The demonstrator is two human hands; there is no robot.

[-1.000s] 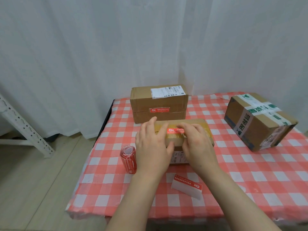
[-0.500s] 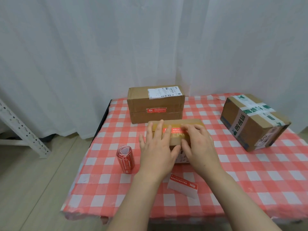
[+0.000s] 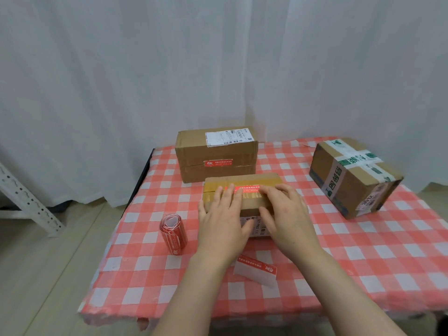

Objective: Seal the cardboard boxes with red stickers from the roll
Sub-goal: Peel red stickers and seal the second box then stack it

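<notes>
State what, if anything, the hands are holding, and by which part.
Nothing is gripped: the left hand and right hand lie flat on top of the near cardboard box, fingers pressing the red sticker onto it.

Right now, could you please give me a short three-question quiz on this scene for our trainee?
1. True or false: the sticker roll is to the left of the near box.
2. How many cardboard boxes are on the table?
3. What do the left hand and right hand press? A) the red sticker on the near box; B) the sticker roll; C) the table alone.
Key: 1 true; 2 three; 3 A.
</notes>
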